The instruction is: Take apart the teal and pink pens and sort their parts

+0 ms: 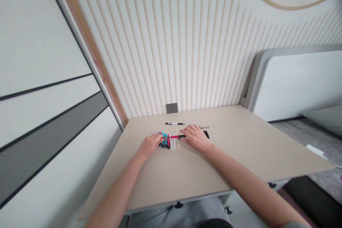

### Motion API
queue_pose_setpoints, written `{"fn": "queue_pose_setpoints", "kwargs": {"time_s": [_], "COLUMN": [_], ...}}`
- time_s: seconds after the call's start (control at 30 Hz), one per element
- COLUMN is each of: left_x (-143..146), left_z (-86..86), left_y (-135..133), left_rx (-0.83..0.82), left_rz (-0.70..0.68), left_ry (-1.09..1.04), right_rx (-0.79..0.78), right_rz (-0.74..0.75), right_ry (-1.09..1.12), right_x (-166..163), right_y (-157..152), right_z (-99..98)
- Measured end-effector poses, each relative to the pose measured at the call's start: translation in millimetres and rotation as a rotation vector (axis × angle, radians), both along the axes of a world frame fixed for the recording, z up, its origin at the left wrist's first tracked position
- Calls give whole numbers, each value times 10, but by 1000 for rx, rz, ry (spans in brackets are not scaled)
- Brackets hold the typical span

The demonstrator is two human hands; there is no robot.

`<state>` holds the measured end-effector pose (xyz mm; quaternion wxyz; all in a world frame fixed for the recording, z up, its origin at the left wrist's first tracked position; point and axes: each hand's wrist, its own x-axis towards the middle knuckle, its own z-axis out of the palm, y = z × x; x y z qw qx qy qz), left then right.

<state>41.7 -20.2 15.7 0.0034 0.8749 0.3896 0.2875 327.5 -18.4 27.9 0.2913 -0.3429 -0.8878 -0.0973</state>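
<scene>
On the desk point(187, 174), left hand point(150, 146) and right hand point(195, 138) seemingly grip a pink pen point(173, 136).

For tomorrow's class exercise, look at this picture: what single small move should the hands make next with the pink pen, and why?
Probably lift the pink pen slightly, straight up. It appears held at both ends by the left hand and right hand, directly above the row of teal and red pens and white tubes, so a small lift would likely keep it from snagging them.
</scene>
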Motion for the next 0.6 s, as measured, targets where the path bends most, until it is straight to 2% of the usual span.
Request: {"fn": "queue_pose_setpoints", "kwargs": {"time_s": [0.1,0.23,0.4,0.6], "left_x": [-37,-70,-64,-62], "left_z": [-4,-17,-7,9], "left_y": [4,13,7,1], "left_rx": [51,83,79,88], "left_rz": [5,18,22,10], "left_ry": [-7,-25,-10,36], "right_rx": [-58,-125,-141,-176], "right_rz": [-23,12,17,26], "right_ry": [83,76,129,92], "right_x": [39,84,86,77], "right_y": [28,58,54,54], "right_z": [-20,-28,-29,-49]}}
